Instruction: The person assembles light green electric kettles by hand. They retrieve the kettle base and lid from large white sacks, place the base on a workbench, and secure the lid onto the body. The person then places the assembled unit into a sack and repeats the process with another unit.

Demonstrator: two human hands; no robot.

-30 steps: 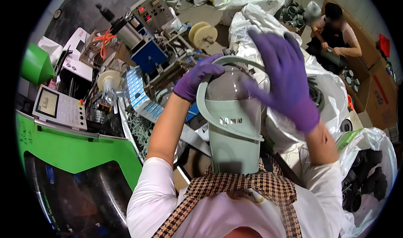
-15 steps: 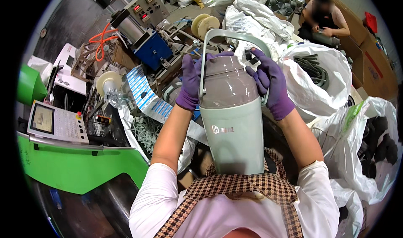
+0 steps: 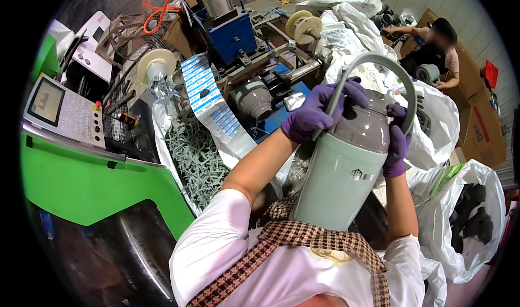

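A large thermos flask [image 3: 344, 179] with a pale green body leans against my checked apron, its top away from me. The glossy grey-brown shoulder [image 3: 364, 128] sits on the body, and the light grey carrying handle [image 3: 374, 60] arches above. In a purple glove, my left hand [image 3: 325, 109] is closed around the left side of the handle and shoulder, fingers curled over the top. My right hand [image 3: 398, 141], gloved too, clasps the shoulder's right side inside the handle; some of its fingers are hidden. The flask's mouth is partly covered by my fingers.
A blue press [image 3: 233, 39] stands ahead, with a grey-brown flask shoulder [image 3: 253, 100] beside it. A sticker strip [image 3: 203, 85] hangs over a bag of grey-green plastic scraps [image 3: 195, 158]. A green machine [image 3: 97, 193] stands left, white sacks [image 3: 455, 220] right. A co-worker [image 3: 441, 47] sits at far right.
The flask has tilted and shifted rightward in view with both hands. My left hand has moved over its top. The view has swung, showing the other flask shoulder. The co-worker has stretched out an arm.
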